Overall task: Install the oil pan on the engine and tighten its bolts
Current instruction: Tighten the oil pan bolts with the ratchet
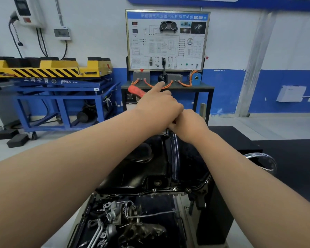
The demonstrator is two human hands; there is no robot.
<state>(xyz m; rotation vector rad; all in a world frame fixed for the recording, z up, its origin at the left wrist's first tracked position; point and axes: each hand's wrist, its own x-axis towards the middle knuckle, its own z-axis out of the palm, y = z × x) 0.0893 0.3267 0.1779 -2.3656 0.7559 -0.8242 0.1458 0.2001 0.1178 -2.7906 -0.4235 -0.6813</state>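
Note:
A black oil pan (147,169) lies on top of the upturned engine (125,221), with several bolts (174,189) along its near flange. My left hand (157,102) grips a tool with a red handle (136,91) over the pan's far edge, its index finger stretched out. Right beside it, my right hand (188,124) curls round the tool's dark shaft (167,131), which points down at the far flange. The tool's tip and the bolt under it are hidden by my hands.
A blue lift cart with a yellow striped top (48,68) stands at the left. A training board on a stand (166,40) is straight ahead. A black bench (284,145) and a chrome handle (265,160) lie to the right of the engine.

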